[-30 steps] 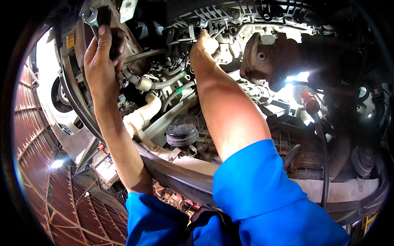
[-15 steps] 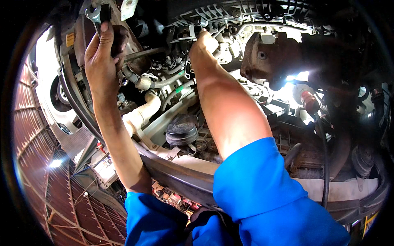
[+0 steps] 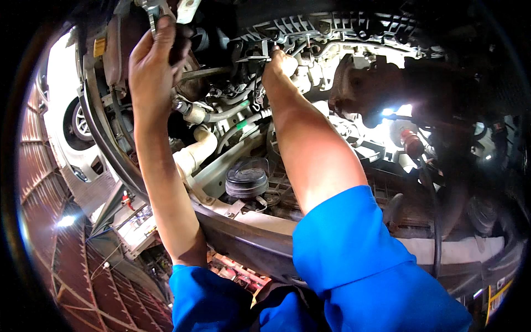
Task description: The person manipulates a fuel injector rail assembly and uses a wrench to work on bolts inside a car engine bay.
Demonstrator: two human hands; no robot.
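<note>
At the upper left of the engine bay, my left hand (image 3: 150,72) is closed round a metal open-end wrench (image 3: 153,17). The wrench points upward, its head near the top edge of the picture. My right hand (image 3: 281,62) reaches deep among the engine parts at the top centre. Its fingers look curled in beside a flat metal bracket (image 3: 251,58), but what they grip is hidden. Below the right hand run grey hoses with green marks (image 3: 239,126). Between my forearms sits a round black cap-like part (image 3: 246,179).
A rusty brown metal part (image 3: 359,83) juts in on the right, near a bright work light (image 3: 389,112). A red-topped fitting (image 3: 410,143) hangs from a black cable. The vehicle's dark front edge (image 3: 238,238) crosses beneath my arms. A white car (image 3: 77,133) stands at far left.
My left hand and the wrench have shifted right and slightly up in the picture. My right hand stays at nearly the same engine parts. The view has moved a little.
</note>
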